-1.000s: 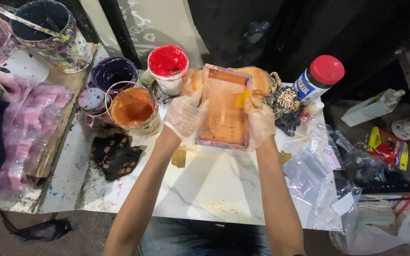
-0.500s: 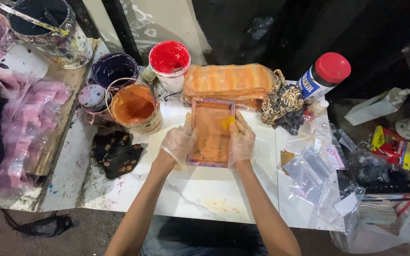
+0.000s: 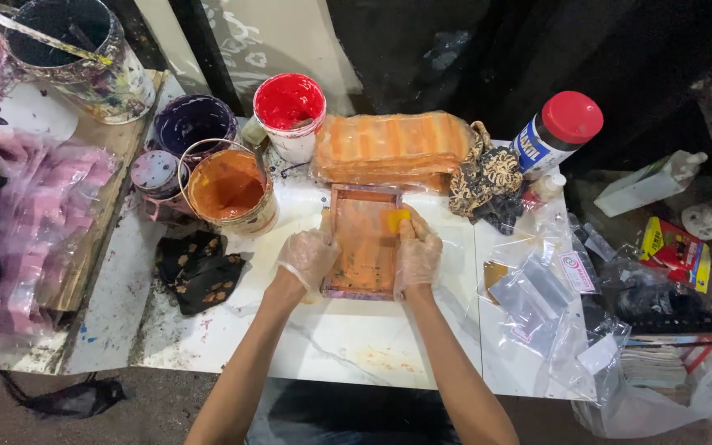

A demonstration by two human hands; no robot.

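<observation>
I see the small wooden printing frame [image 3: 362, 241], its mesh stained orange, lying flat on the white desk [image 3: 348, 346] between my two gloved hands. My left hand [image 3: 310, 255] rests on the frame's left edge, fingers curled loosely over the wood. My right hand [image 3: 416, 251] sits on the right edge, fingers closed on a small yellow squeegee [image 3: 395, 219] pressed against the mesh near the frame's far corner.

Just beyond the fingertips lies a stack of orange striped cloth in clear plastic [image 3: 391, 148], close to the frame's far side. Left of my left fingers stands an open tub of orange paint [image 3: 228, 186], with a red paint tub [image 3: 289, 105] and a dark purple tub [image 3: 194, 124] behind it. A dark patterned rag [image 3: 199, 268] lies near my left wrist. Right of my right fingers are clear plastic bags [image 3: 537, 288] and, farther off, a red-capped bottle [image 3: 558, 132].
</observation>
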